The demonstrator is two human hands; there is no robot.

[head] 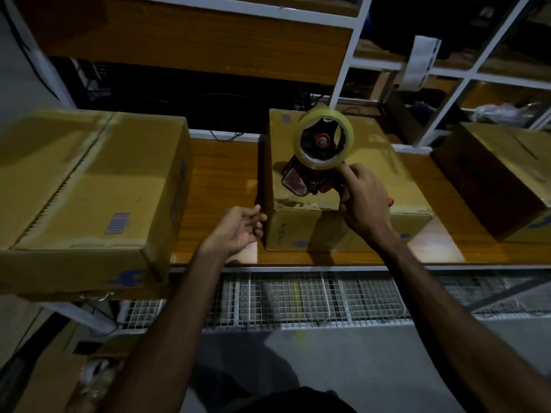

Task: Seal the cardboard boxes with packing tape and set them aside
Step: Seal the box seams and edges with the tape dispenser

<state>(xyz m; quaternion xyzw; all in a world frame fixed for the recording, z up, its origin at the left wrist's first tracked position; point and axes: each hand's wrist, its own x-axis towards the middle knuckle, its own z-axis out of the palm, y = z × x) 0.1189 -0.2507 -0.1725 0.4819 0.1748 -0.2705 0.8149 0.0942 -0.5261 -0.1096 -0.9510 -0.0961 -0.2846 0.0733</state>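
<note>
While taping: right hand [362,201] grips the handle of the red tape dispenser with a clear yellowish tape roll [320,153], resting on top of the small brown cardboard box [343,228] directly under that hand.
Left hand: left hand [238,231] hangs loosely curled, holds nothing, just beside the box's left edge.
Other boxes: large brown cardboard box [89,186] left of left hand; dark brown cardboard box [495,180] right of right hand.
Risk: box unbraced, likely slides on wooden shelf [223,174] when tape pulls; seam could wrinkle.
Labels: blue barcode sticker [117,223] on large box, unreadable; blue logo, illegible.
</note>
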